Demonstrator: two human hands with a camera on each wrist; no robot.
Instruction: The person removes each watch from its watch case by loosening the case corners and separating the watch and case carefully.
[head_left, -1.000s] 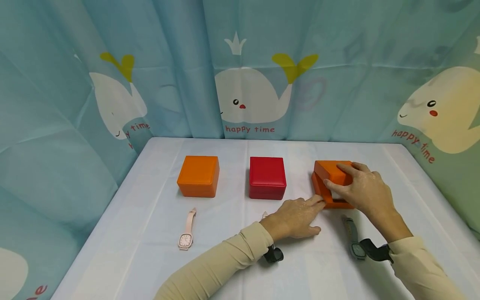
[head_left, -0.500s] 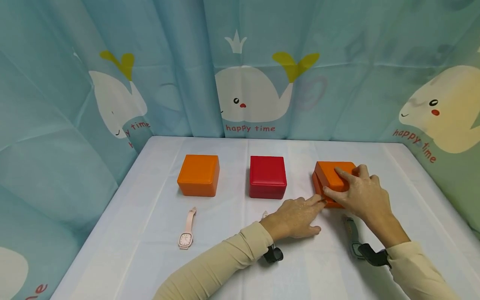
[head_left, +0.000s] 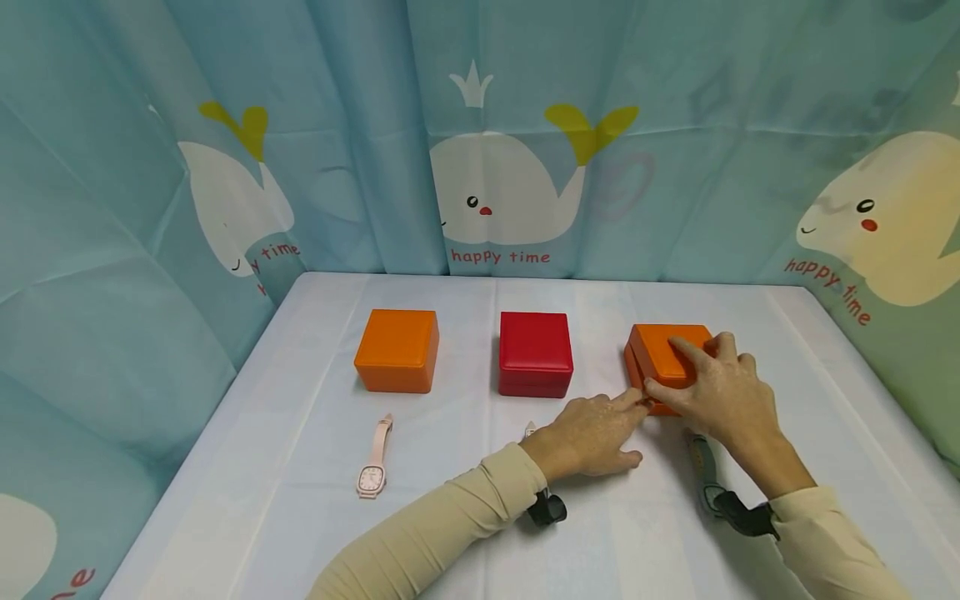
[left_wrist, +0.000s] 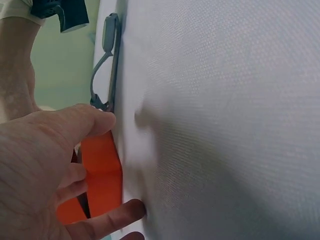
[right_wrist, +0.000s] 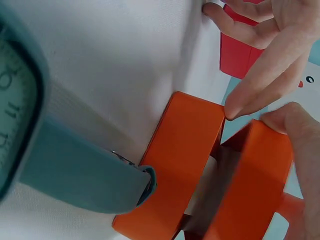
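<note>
At the right of the head view is a deep-orange watch box (head_left: 651,346), its hinged lid partly raised. My right hand (head_left: 723,396) grips that lid, thumb at the front edge and fingers over the top. The fingers of my left hand (head_left: 592,437) are extended, the tips touching the front of the box's base. In the right wrist view a gap shows between base (right_wrist: 172,155) and lid (right_wrist: 257,180), with something pale inside. A green watch (head_left: 703,471) lies just in front, partly behind my right wrist's black camera mount. My left hand partly covers the box (left_wrist: 102,175) in the left wrist view.
A red box (head_left: 535,354) and a lighter orange box (head_left: 397,350), both closed, stand to the left along the white table (head_left: 300,375). A pink watch (head_left: 373,462) lies before the orange one. Another watch strap (head_left: 530,429) peeks out behind my left wrist. A whale-printed curtain (head_left: 360,167) surrounds the table.
The lid of the right-hand box has swung down, narrowing its opening. My right hand has lowered slightly with it; my left hand stays in place.
</note>
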